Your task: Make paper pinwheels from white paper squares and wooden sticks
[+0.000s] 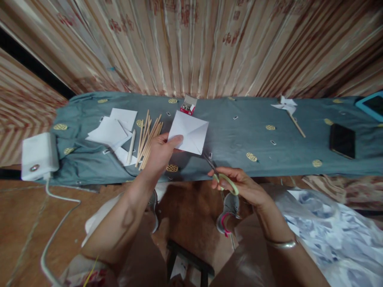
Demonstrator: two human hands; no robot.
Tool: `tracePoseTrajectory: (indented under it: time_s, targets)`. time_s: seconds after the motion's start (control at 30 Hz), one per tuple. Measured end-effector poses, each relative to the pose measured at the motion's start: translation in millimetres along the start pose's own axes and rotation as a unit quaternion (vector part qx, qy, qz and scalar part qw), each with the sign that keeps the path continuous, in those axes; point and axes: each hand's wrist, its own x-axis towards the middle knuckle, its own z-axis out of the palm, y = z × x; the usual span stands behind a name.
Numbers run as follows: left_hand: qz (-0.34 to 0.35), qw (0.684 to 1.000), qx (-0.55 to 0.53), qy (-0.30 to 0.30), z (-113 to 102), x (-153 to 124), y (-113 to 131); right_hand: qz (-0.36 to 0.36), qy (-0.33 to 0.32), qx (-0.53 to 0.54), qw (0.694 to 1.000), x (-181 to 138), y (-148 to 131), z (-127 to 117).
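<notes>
My left hand (161, 149) pinches a white square of paper (190, 133) with diagonal creases, held up over the grey-blue cloth-covered table (233, 135). My right hand (239, 183) grips scissors (223, 175) with pale green handles; the blades point up toward the paper's lower corner. Left of the held paper lie a bundle of thin wooden sticks (148, 137) and a loose pile of white paper squares (112, 131).
A small red box of pins (188, 107) stands at the table's back. A finished paper pinwheel on a stick (289, 111), a black phone (342, 140) and a blue-edged tablet (371, 104) lie right. A white box with cable (38, 155) sits at left. Curtains hang behind.
</notes>
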Motion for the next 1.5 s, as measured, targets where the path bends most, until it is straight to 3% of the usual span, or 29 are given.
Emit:
tracePoseTrajectory:
  time_s: [0.07, 0.13, 0.23, 0.3, 0.47, 0.6, 0.7, 0.8, 0.9, 1.03, 1.27, 1.5]
  targets:
    - [0.0, 1.0, 0.006, -0.001, -1.6, 0.4, -0.8, -0.017, 0.036, -0.005, 0.999, -0.4, -1.2, -8.8]
    - [0.006, 0.999, 0.03, -0.017, -1.5, -0.7, -4.4, -0.062, 0.113, 0.0, 0.992, 2.8, -1.9, -15.0]
    - [0.012, 0.993, 0.097, -0.066, 1.7, -4.6, -12.5, -0.148, 0.254, 0.012, 0.956, 13.0, -2.7, -19.3]
    - [0.003, 0.983, 0.145, -0.109, 5.3, -7.9, -17.2, -0.183, 0.294, -0.007, 0.938, 20.6, -3.8, -20.2]
    - [-0.022, 0.955, 0.217, -0.199, 11.9, -14.0, -21.7, -0.194, 0.257, -0.122, 0.939, 31.9, -7.0, -20.0]
    - [-0.022, 0.948, 0.231, -0.219, 12.0, -13.3, -22.0, -0.16, 0.221, -0.146, 0.951, 35.4, -6.1, -17.0]
    - [-0.038, 0.971, 0.157, -0.178, 13.7, -13.6, -21.3, -0.142, 0.219, -0.113, 0.959, 38.8, -4.3, -15.0]
    - [-0.045, 0.989, 0.011, -0.138, 19.5, -19.7, -20.7, -0.144, 0.248, -0.061, 0.956, 44.6, -1.2, -11.7]
    - [-0.068, 0.978, -0.091, -0.172, 28.3, -31.2, -24.7, -0.161, 0.301, -0.02, 0.94, 52.5, 2.9, -4.0]
    - [-0.075, 0.982, -0.077, -0.158, 38.9, -42.4, -35.9, -0.171, 0.321, 0.028, 0.931, 62.3, 3.5, 13.5]
    - [-0.091, 0.992, -0.08, -0.044, 40.8, -37.4, -36.0, -0.141, 0.275, 0.159, 0.937, 66.7, -5.2, 31.8]
    - [-0.088, 0.994, -0.048, -0.049, 36.1, -33.6, -31.4, -0.129, 0.254, 0.162, 0.945, 65.9, -0.3, 35.7]
